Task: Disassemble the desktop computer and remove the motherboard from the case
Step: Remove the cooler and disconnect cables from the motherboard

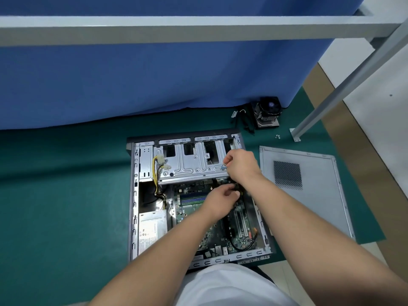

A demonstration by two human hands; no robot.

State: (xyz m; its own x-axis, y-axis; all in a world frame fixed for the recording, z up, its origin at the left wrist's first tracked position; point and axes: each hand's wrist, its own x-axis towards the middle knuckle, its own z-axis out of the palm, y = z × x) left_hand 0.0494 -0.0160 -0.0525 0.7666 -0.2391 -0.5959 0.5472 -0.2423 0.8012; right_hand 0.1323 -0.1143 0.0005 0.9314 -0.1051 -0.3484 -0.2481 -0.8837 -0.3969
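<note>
Grey steel case (pixel 132 195) lies open on the green mat (pixel 66 195), motherboard (pixel 220 235) still inside.
At the board's 1 o'clock, left hand (pixel 220 200) and right hand (pixel 240 165) curl around small parts hidden by fingers; the power-supply label (pixel 150 230) is unreadable.

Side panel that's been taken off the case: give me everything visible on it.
The side panel lies flat on the green mat, right of the open case and apart from it. It looks like grey sheet metal, roughly rectangular, inner face up, with folded edges and a dark square perforated vent grille toward its far left. Neither hand touches it; its near corner overhangs the mat's edge.
</note>
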